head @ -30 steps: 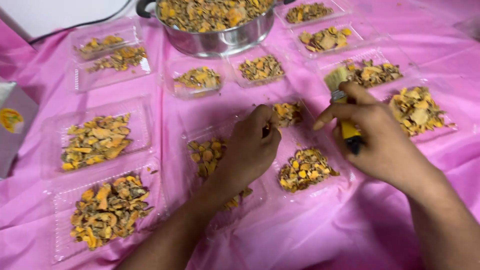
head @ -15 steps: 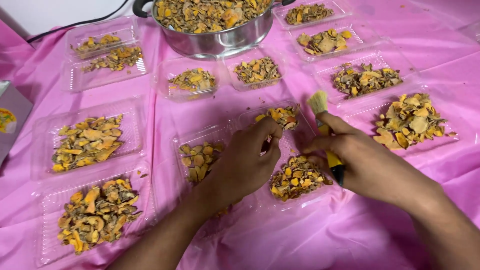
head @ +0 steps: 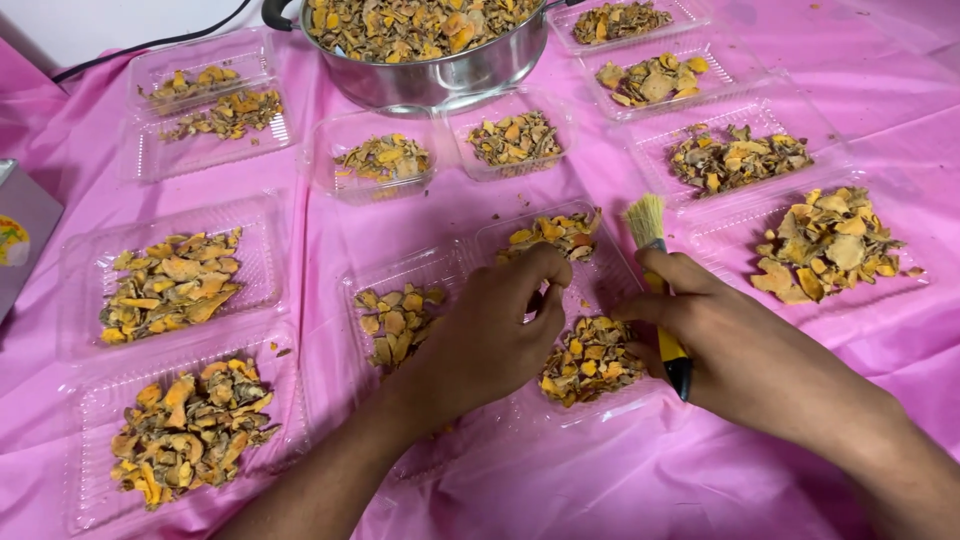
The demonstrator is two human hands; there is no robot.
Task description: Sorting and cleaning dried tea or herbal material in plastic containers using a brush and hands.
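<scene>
Hands over trays of dried slices

Hands work at centre of a pink cloth (head: 620, 480) covering the counter. Left hand (head: 490, 335) is curled palm-down over a clear tray (head: 610, 275), fingertips pinched together just above a pile of slices (head: 590, 360); whether it holds a piece, cannot tell. Right hand (head: 745, 350) is closed around a brush (head: 655, 270): yellow handle with dark end in the fist, pale bristles pointing up and away, above the same tray's far-right edge. Bristles touch no slices.

The tray holds two heaps: the near pile between both hands, and a smaller heap (head: 555, 232) at its far end. Just left, touching it, a second tray (head: 395, 320) with more slices, partly hidden by the left wrist.

Around:
- steel pot (head: 430, 45) full of slices, top centre
- two small tubs (head: 385, 160) just in front of pot, each with a small heap
- four filled trays (head: 740, 160) on the right, running from top to mid-right
- two sparse trays (head: 205, 100) top left
- two fuller trays (head: 165, 285) at left, one nearer than the other
- grey box (head: 20, 235) at left edge
- black cable (head: 150, 45) top left

Slices are yellow-orange and brown, dry-looking.
</scene>
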